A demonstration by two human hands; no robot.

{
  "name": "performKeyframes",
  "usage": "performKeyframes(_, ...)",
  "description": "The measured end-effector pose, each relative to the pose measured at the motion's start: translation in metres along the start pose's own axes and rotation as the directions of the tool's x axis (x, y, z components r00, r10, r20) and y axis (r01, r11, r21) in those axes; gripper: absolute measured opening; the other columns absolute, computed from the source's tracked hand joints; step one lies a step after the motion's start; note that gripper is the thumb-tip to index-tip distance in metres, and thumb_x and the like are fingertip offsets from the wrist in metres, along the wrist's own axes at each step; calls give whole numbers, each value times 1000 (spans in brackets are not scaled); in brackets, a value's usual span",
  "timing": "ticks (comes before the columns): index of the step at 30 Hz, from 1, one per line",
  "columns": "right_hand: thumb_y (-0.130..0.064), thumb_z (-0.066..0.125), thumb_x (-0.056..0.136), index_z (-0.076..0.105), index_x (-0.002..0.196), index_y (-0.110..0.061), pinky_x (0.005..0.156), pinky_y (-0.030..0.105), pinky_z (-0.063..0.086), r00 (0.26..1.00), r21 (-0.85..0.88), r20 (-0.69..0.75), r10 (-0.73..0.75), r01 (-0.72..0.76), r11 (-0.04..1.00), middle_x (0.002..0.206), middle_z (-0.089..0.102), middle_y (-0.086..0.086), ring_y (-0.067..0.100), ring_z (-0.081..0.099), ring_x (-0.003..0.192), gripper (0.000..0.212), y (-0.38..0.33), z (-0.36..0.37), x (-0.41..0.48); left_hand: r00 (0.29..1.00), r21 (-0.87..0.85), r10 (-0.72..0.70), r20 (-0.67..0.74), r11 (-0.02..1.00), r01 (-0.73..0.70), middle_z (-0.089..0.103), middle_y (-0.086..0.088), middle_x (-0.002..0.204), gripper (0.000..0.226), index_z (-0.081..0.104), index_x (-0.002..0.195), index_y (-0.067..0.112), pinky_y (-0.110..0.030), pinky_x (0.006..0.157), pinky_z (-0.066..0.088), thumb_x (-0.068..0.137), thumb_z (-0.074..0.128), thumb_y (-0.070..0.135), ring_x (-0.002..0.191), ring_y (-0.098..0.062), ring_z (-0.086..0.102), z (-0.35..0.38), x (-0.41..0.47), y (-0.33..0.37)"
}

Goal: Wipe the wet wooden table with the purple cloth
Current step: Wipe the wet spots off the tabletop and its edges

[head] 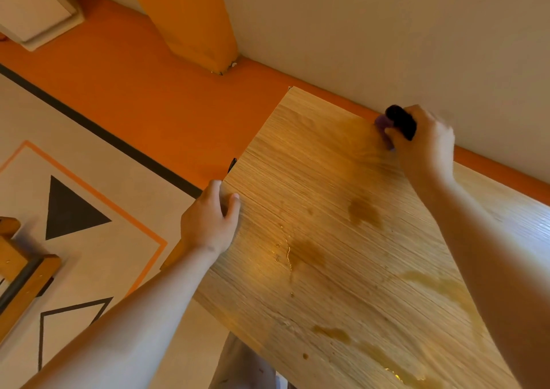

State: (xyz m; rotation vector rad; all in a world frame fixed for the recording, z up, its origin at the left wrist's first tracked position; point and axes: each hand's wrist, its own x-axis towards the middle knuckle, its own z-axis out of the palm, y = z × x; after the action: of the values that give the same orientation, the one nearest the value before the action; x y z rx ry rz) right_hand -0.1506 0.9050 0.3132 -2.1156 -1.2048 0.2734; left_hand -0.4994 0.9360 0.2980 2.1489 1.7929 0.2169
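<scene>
The wooden table [342,180] fills the right half of the view, with darker wet patches [364,211] and glistening water streaks across its middle and near part. My right hand [425,141] presses on the far edge of the table by the wall, closed around the purple cloth [384,125]; only a small purple part and a dark fold of it show past my fingers. My left hand [211,219] grips the table's left edge, thumb on top and fingers curled over the side.
A white wall [387,31] with an orange skirting strip [506,174] runs right behind the table. To the left lies orange floor and a pale rug [98,269] with black triangles. A wooden chair frame [20,275] stands at the far left.
</scene>
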Motion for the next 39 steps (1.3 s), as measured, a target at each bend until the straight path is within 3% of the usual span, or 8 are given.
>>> performKeyframes(5, -18, 67, 85, 64, 108, -14, 78, 25, 47, 962, 56, 187, -199, 191, 980, 105, 64, 1, 15, 57, 96, 23, -38, 20, -58, 1000, 22, -18, 9, 1000, 18, 58, 4, 86, 44, 46, 130, 15, -19, 48, 29, 97, 41, 44, 71, -14, 51, 0, 0, 1)
performKeyframes(9, -20, 73, 81, 67, 104, -16, 75, 36, 54, 875, 175, 329, -355, 313, 933, 99, 67, -3, 17, 60, 94, 24, -66, 40, -100, 1000, 3, 3, 20, 1000, -3, 64, -2, 97, 49, 42, 137, 14, -17, 50, 30, 98, 39, 44, 74, -13, 51, -2, -1, 2)
performKeyframes(14, -22, 70, 83, 69, 103, -19, 82, 24, 49, 801, 269, 458, -384, 287, 919, 99, 66, -8, 8, 57, 97, 21, -69, 33, -81, 1000, 3, 5, 5, 1000, -5, 63, -1, 92, 45, 45, 133, 13, -20, 49, 31, 98, 40, 42, 72, -14, 51, -3, -2, 4)
performKeyframes(17, -21, 66, 85, 66, 107, -19, 87, 32, 51, 873, 163, 366, -322, 280, 946, 104, 64, -4, 12, 57, 100, 22, -62, 35, -50, 1000, -25, 27, -6, 999, -28, 59, 3, 86, 40, 47, 127, 13, -20, 49, 32, 98, 41, 41, 70, -14, 51, -3, -3, 3)
performKeyframes(21, -17, 66, 85, 64, 104, -13, 80, 38, 51, 971, 72, 202, -125, 113, 991, 103, 64, 2, 20, 59, 96, 19, -71, 45, -28, 999, -66, 48, 1, 997, -47, 65, -3, 107, 45, 40, 135, 17, -23, 52, 34, 98, 40, 43, 80, -18, 57, -1, -3, -2)
performKeyframes(24, -18, 67, 84, 64, 105, -9, 80, 41, 50, 981, 44, 157, -110, 105, 994, 104, 64, 8, 25, 58, 97, 23, -78, 52, -35, 997, -97, 63, 39, 994, -59, 54, -4, 136, 50, 36, 141, 17, -26, 74, 43, 98, 43, 41, 112, -23, 57, -9, -12, -10)
performKeyframes(29, -18, 68, 84, 64, 104, -9, 75, 40, 51, 966, 90, 187, -178, 164, 982, 101, 65, 8, 27, 59, 95, 22, -93, 63, -72, 998, -78, -45, -35, 996, 42, 46, -9, 139, 63, 34, 142, 12, -40, 100, 39, 93, 37, 52, 127, -26, 43, -13, -86, -45)
performKeyframes(39, -33, 65, 85, 66, 109, -13, 79, 36, 51, 711, 357, 471, -522, 387, 850, 100, 67, 5, 23, 58, 96, 31, -154, 98, -174, 986, -217, -92, -137, 974, 61, 47, -11, 134, 62, 37, 140, 9, -40, 97, 40, 89, 40, 45, 120, -26, 42, 2, -104, -54)
